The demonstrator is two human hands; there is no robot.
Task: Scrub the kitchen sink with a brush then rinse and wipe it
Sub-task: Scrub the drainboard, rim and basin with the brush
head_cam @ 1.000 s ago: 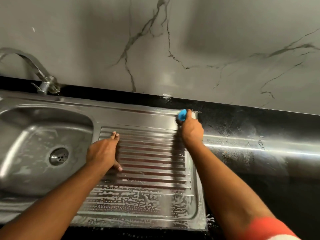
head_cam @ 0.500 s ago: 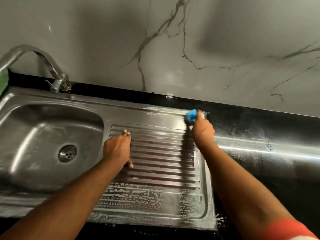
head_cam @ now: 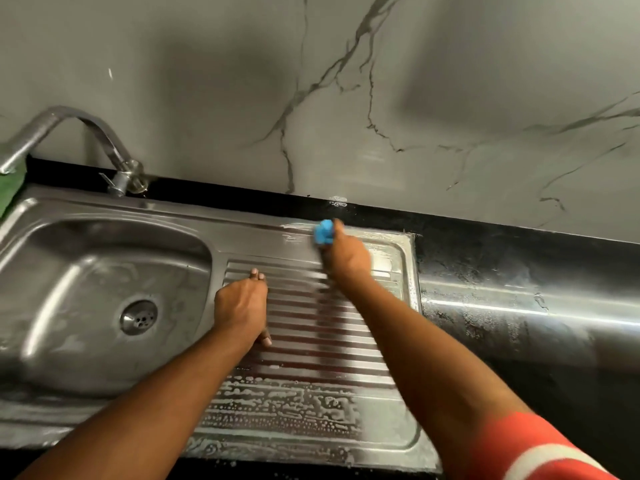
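one sink (head_cam: 104, 209) with one basin (head_cam: 86, 289) and one drain (head_cam: 138, 317), one brush (head_cam: 323, 232) and two hands are counted. nearest, soap foam (head_cam: 277, 403) is spread over the front ribs of the drainboard (head_cam: 329, 341). the left hand (head_cam: 242, 306) is laid palm-down on the ribs, fingers loosely extended, nothing held. farther back, the brush is gripped in the curled right hand (head_cam: 346, 258) and pressed on the sink's far rim. one tap (head_cam: 86, 133) is mounted behind the basin, below the marble wall (head_cam: 207, 81).

Dimly lit, seemingly from overhead; streaked with glare along the countertop (head_cam: 519, 310); smeared by motion around the right hand (head_cam: 348, 256); bowed at the edges.
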